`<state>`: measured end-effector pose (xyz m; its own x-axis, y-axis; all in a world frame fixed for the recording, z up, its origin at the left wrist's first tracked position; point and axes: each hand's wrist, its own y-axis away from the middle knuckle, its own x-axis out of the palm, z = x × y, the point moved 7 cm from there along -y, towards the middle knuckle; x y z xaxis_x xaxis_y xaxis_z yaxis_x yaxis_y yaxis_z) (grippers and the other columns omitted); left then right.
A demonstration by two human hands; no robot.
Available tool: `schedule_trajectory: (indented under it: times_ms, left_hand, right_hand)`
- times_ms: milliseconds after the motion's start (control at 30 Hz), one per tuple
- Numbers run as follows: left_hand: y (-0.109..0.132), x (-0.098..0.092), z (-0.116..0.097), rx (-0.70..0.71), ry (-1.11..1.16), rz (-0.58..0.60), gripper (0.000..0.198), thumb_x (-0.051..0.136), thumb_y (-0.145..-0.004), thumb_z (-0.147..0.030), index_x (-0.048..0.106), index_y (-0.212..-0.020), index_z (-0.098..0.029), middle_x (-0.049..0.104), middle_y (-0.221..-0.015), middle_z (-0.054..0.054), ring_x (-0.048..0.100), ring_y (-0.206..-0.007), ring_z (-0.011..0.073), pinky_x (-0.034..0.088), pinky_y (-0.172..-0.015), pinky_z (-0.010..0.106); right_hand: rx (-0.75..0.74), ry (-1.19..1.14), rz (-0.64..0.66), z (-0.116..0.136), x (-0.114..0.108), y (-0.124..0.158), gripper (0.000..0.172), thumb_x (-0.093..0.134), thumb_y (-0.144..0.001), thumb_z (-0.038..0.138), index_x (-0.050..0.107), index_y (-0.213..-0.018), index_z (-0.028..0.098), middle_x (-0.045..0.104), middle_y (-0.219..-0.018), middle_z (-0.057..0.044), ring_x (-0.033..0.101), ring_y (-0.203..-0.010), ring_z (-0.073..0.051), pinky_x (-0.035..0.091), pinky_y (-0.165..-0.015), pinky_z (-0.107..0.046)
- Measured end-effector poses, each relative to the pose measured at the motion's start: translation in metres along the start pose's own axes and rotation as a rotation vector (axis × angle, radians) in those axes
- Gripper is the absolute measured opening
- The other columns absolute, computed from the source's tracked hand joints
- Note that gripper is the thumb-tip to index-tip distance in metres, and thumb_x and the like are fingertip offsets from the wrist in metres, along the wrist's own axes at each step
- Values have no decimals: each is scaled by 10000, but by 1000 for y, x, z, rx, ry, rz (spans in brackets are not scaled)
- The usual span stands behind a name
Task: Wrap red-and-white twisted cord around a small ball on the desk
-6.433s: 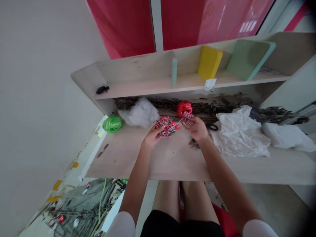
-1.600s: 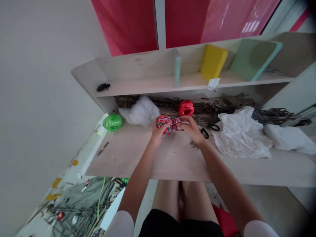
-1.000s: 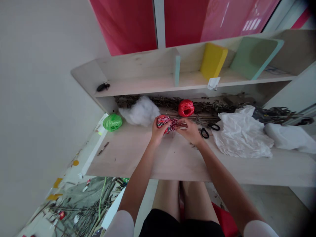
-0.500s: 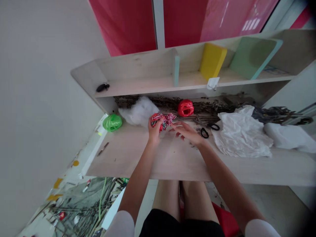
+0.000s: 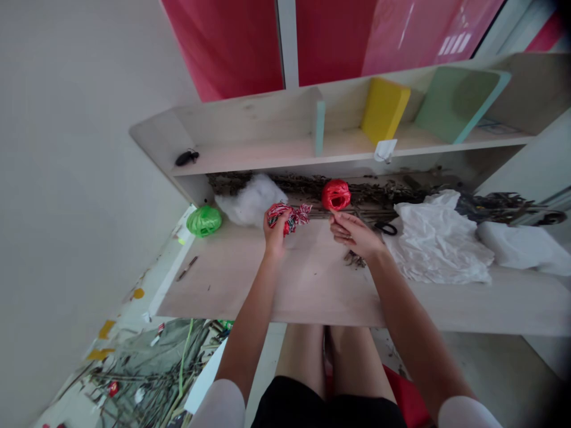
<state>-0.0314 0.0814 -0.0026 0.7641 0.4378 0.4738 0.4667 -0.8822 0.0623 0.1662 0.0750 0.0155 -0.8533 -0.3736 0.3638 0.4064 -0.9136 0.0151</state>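
My left hand (image 5: 275, 233) grips a knotted bundle of red, white and green twine (image 5: 285, 216), with the loose tied ends sticking out to the right. My right hand (image 5: 352, 233) holds nothing; its fingertips lie just below a red raffia ball (image 5: 336, 195) and appear not to touch it. Black-handled scissors (image 5: 386, 227) lie to the right of that hand, partly hidden by it and the white plastic sheet (image 5: 439, 238).
A pale wooden desk (image 5: 223, 285) holds a green raffia ball (image 5: 204, 221), cotton wool (image 5: 250, 201) and dry twigs (image 5: 370, 193). On the shelf above are a yellow sponge (image 5: 383, 110) and a black beetle-like object (image 5: 187, 157). Branches lie on the floor at lower left.
The twine bundle has moved left with my left hand. My right hand has let go of it and moved right, now covering the scissors' nearer loop.
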Motion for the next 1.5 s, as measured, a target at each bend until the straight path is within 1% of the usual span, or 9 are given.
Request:
schedule_trajectory:
  times_ms: [167, 267, 400, 500, 600, 800, 967, 1233, 1500]
  left_hand:
    - [0, 0, 0, -9, -20, 15, 433, 789, -574, -277, 608, -962, -215, 694, -867, -13, 657, -817, 139, 516, -798, 288]
    - [-1, 0, 0, -16, -21, 15, 409, 784, -581, -285, 610, -945, -215, 695, -879, -6, 661, -840, 150, 515, -807, 297]
    - [0, 1, -1, 16, -23, 18, 409, 783, -581, -291, 602, -939, -216, 693, -880, -5, 660, -860, 151, 503, -840, 308]
    - [1, 1, 1, 12, -48, 22, 442, 796, -569, -288, 598, -959, -222, 687, -872, -12, 658, -849, 144, 499, -834, 304]
    - [1, 1, 3, 17, -65, 36, 440, 801, -565, -292, 604, -953, -229, 685, -861, -16, 659, -848, 148, 503, -802, 286]
    - [2, 3, 4, 11, -38, 52, 433, 807, -554, -272, 615, -939, -220, 681, -842, -21, 647, -795, 129, 504, -772, 264]
    - [3, 4, 6, 2, -72, 76, 434, 804, -553, -258, 617, -943, -219, 674, -833, -23, 636, -769, 125, 501, -756, 269]
    - [13, 19, 13, -1, -292, 261, 434, 801, -525, -228, 628, -921, -193, 668, -798, -11, 613, -729, 134, 493, -725, 270]
    - [37, 40, 18, -101, -302, 527, 497, 837, -489, -217, 633, -940, -174, 701, -838, 10, 635, -759, 148, 500, -791, 302]
  right_hand:
    - [-63, -52, -229, 6, -17, -1, 232, 710, -683, 426, 631, -768, 225, 586, -744, 16, 359, -509, -69, 185, -387, -205]
    - [-55, -103, -263, 6, -22, -3, 177, 672, -684, 376, 594, -721, 222, 639, -834, 5, 430, -570, -79, 262, -416, -194]
    - [-77, -177, -290, 7, -29, -7, 241, 610, -713, 385, 461, -623, 219, 640, -780, -1, 483, -593, -99, 373, -478, -209]
    - [-117, -155, -322, 6, -36, -10, 259, 612, -713, 419, 444, -645, 234, 568, -662, 8, 506, -595, -120, 440, -530, -232]
    - [-150, -129, -318, 6, -41, -12, 280, 615, -722, 444, 434, -663, 239, 542, -650, 10, 524, -607, -128, 487, -593, -257]
    - [-174, -171, -342, 7, -46, -11, 251, 619, -720, 417, 452, -663, 239, 551, -654, 9, 543, -627, -125, 507, -622, -254]
    - [-152, -102, -331, 9, -43, -8, 262, 591, -738, 461, 468, -672, 239, 588, -680, 1, 560, -632, -136, 489, -579, -259]
    - [-112, -116, -237, 10, -27, -3, 230, 639, -753, 442, 562, -715, 230, 683, -801, -15, 622, -708, -140, 492, -615, -254]
    - [-109, -251, -176, 8, -20, -5, 227, 740, -723, 399, 611, -682, 217, 716, -769, -7, 677, -755, -137, 546, -739, -252]
